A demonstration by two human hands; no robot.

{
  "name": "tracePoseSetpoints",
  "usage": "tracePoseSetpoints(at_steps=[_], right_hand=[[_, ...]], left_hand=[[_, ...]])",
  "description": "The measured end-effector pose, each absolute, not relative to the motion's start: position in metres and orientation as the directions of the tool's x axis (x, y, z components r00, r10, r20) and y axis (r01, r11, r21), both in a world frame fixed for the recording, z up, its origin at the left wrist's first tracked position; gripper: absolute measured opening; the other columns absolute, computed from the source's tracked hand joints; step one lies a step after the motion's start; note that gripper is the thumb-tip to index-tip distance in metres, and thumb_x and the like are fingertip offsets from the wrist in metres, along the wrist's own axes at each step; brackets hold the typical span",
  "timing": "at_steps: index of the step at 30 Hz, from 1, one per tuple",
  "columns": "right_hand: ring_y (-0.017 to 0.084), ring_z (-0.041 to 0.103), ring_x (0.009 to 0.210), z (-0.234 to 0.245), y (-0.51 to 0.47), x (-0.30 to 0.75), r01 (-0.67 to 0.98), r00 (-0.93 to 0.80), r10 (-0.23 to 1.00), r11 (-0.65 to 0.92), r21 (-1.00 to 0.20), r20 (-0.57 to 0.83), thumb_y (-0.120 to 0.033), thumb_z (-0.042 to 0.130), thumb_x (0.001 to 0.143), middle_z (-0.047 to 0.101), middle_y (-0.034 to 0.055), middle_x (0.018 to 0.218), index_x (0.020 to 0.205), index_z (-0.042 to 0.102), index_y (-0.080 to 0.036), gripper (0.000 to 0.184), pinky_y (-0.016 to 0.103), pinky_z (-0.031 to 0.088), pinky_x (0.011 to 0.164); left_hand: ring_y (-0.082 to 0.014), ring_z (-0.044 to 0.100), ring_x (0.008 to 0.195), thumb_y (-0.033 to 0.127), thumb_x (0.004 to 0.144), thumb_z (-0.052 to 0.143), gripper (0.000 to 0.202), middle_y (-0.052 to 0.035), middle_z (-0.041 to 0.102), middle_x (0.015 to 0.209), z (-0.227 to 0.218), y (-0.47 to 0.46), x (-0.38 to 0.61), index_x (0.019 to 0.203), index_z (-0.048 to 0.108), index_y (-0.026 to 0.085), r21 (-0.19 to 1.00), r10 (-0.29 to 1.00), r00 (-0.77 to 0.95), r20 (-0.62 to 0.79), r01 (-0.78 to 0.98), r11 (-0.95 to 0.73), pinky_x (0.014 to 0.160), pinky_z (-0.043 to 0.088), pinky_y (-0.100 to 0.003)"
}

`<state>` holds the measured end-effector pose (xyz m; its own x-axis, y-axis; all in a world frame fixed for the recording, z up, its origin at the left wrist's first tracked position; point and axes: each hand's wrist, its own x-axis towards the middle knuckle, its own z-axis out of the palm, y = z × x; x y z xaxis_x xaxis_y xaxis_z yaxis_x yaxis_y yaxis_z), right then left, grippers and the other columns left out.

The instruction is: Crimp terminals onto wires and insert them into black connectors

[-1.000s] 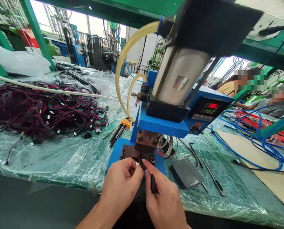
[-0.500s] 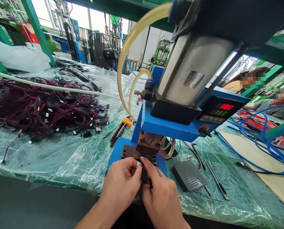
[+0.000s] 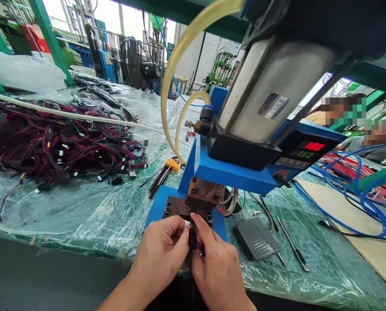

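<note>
My left hand (image 3: 160, 248) is closed in a pinch, thumb against forefinger, with a small white piece (image 3: 186, 223) at its fingertips. My right hand (image 3: 218, 259) grips a small black connector (image 3: 193, 238), its forefinger stretched along the top. Thin dark wires show by the right thumb. Both hands meet right in front of the brown metal die block (image 3: 203, 192) of a blue bench press (image 3: 234, 172). Fingers hide most of the connector, and whether it touches the lower die I cannot tell.
A tangled heap of wire harnesses (image 3: 59, 142) covers the left of the film-wrapped bench. A grey foot pedal (image 3: 256, 238) and a metal pen-like tool (image 3: 293, 245) lie to the right. Orange-handled tools (image 3: 171, 164) sit behind. Blue tubing (image 3: 363, 190) and people are farther right.
The connector has shifted slightly left and the white piece shows more clearly at my left fingertips. Both hands stay at the press front. My view has shifted slightly.
</note>
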<state>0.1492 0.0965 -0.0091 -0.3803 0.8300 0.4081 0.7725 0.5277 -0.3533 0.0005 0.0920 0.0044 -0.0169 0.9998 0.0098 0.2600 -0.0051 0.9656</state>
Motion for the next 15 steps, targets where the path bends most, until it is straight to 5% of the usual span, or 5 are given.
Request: tracePoseSetpoints(at_steps=[8,12,15], right_hand=[[0.023,0.076,0.075,-0.016,0.079,0.16,0.737,-0.271,0.839,0.496,-0.46,0.471,-0.015,0.043,0.091,0.075,0.0149,0.111,0.138,0.051,-0.012,0.048,0.03,0.061,0.059],[0.024,0.076,0.079,-0.019,0.062,0.187,0.79,0.057,0.884,0.245,-0.562,0.465,-0.035,0.043,0.101,0.078,0.0109,0.102,0.125,0.063,-0.02,0.035,0.029,0.061,0.065],[0.026,0.074,0.088,-0.019,0.061,0.22,0.855,0.232,0.865,0.037,-0.517,0.445,-0.045,0.039,0.101,0.076,0.0109,0.103,0.124,0.064,-0.021,0.041,0.033,0.061,0.07]], left_hand=[[-0.0121,0.032,0.054,0.039,0.093,0.047,0.038,0.0041,0.038,0.056,-0.001,0.091,0.0,0.061,0.044,0.02,0.943,0.999,-0.021,-0.044,0.331,0.049,0.049,0.021,-0.026],[-0.0122,0.031,0.053,0.042,0.093,0.049,0.039,0.004,0.037,0.055,-0.001,0.091,0.0,0.061,0.048,0.02,0.952,0.998,-0.011,-0.059,0.3,0.059,0.048,0.02,-0.026],[-0.0118,0.029,0.052,0.042,0.093,0.049,0.039,0.0046,0.034,0.055,0.0,0.091,-0.001,0.061,0.048,0.019,0.952,0.998,-0.012,-0.056,0.302,0.057,0.049,0.019,-0.027]])
